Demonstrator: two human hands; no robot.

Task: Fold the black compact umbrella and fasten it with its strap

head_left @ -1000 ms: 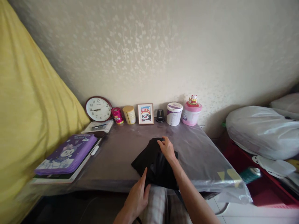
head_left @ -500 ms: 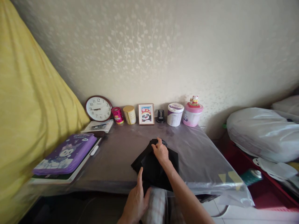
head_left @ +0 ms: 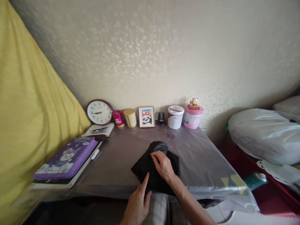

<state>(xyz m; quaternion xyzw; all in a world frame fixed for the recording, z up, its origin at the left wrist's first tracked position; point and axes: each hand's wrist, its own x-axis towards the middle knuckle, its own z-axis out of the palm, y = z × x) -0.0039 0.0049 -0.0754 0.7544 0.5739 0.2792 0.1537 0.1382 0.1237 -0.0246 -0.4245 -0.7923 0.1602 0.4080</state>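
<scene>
Here, right hand [head_left: 162, 166] over black fabric [head_left: 148, 167], cannot tell grip; left hand [head_left: 137, 203] spread, partly hidden.

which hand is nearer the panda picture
Right. Right hand is at the black fabric, in front of the panda picture; left hand is farther away, by the near table edge.

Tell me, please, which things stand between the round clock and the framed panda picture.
In the head view, two containers stand between the round clock and the framed panda picture: a pink container, then a yellow-lidded container.
</scene>
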